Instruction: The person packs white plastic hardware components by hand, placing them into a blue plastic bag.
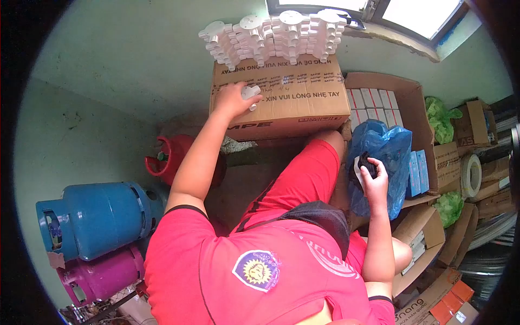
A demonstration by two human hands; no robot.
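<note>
My left hand (232, 99) is closed around a white plastic pipe fitting (251, 93) with a round end, low over the large cardboard box (303, 111). Stacks of similar white fittings (251, 23) stand in a row along the back of that box. On the right, my right hand (376, 181) grips a crumpled black item (368, 164) with a white edge; its exact kind I cannot tell. Just behind that hand, a blue plastic bag (382, 142) hangs against an open carton (420, 116).
Small white boxes (374, 100) fill part of the open carton. Blue (103, 216), magenta (103, 273) and red (176, 157) gas cylinders stand or lie on the left. More cartons (420, 238), green bags (441, 119) and a tape roll (470, 175) crowd the right. A window (417, 16) is above.
</note>
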